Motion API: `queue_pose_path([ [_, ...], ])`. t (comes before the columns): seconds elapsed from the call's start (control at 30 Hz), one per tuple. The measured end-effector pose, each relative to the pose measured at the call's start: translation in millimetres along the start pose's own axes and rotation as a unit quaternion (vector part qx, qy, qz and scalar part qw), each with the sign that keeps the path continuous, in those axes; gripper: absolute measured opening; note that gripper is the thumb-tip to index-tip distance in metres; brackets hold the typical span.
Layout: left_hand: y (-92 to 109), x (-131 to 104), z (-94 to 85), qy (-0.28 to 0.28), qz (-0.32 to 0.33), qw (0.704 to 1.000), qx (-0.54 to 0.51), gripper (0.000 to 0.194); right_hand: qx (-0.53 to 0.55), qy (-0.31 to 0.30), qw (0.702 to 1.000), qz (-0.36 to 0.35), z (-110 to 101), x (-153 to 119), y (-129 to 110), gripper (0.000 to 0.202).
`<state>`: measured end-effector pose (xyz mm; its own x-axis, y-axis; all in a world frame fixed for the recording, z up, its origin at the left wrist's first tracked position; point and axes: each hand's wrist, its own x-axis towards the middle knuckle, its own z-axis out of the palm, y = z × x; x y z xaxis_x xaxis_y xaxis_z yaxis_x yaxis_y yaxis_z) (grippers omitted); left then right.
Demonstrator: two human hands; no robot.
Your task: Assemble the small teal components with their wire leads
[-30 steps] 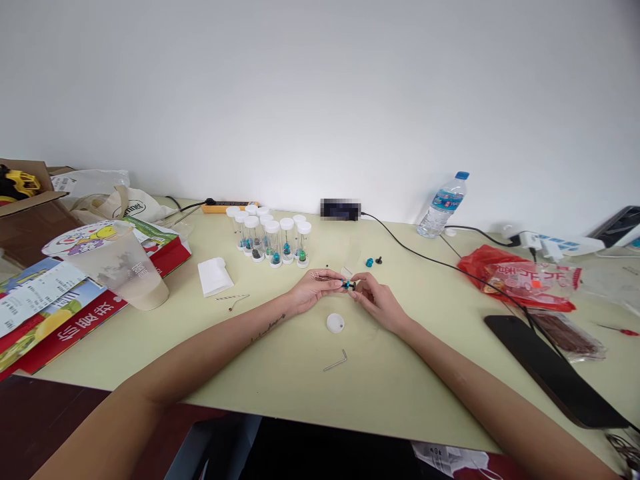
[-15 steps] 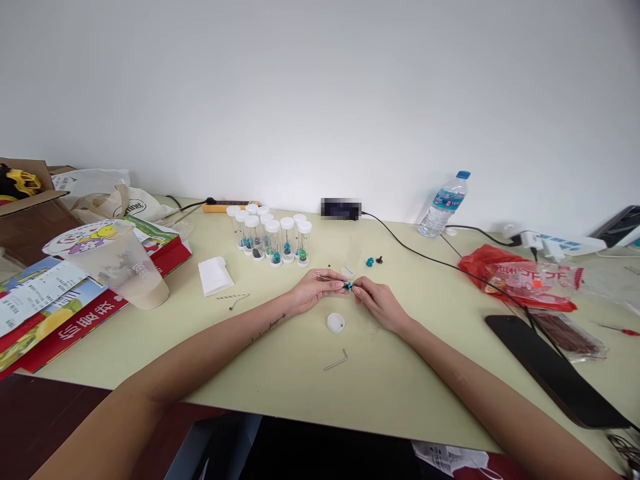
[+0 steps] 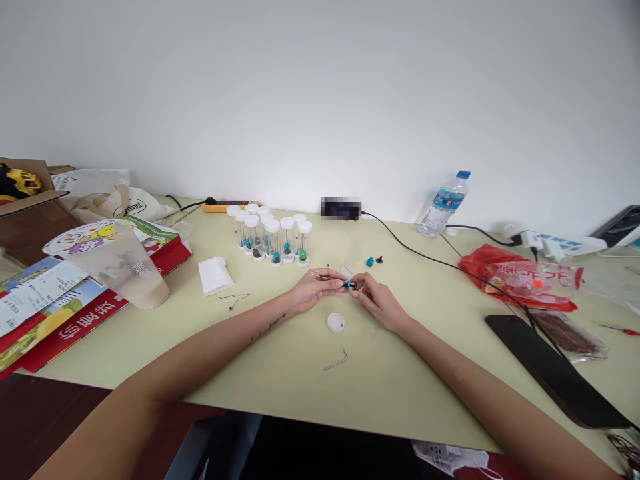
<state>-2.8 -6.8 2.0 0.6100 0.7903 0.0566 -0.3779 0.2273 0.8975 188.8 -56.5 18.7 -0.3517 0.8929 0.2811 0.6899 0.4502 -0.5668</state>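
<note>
Both hands met over the pale yellow-green counter [image 3: 280, 373]. The left hand [image 3: 314, 288] and the right hand [image 3: 376, 299] each pinched one end of a small blue-and-black metal part [image 3: 349, 285], the grip of both closed on it just above the counter top. A round white plastic cap [image 3: 335, 323] lay just below the hands, a bent steel hex key [image 3: 335, 361] nearer the body. Clear white-capped vials [image 3: 273, 238] stood behind.
</note>
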Motion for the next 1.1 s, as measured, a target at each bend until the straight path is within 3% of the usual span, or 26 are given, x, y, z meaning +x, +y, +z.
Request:
queue_pose_path([
  [1.1, -2.0, 2.3, -3.3, -0.016, -0.001, 1.000, -0.006, 0.030, -0.026, 0.015, 0.999, -0.023, -0.9, 0.3, -0.4, 0.026],
])
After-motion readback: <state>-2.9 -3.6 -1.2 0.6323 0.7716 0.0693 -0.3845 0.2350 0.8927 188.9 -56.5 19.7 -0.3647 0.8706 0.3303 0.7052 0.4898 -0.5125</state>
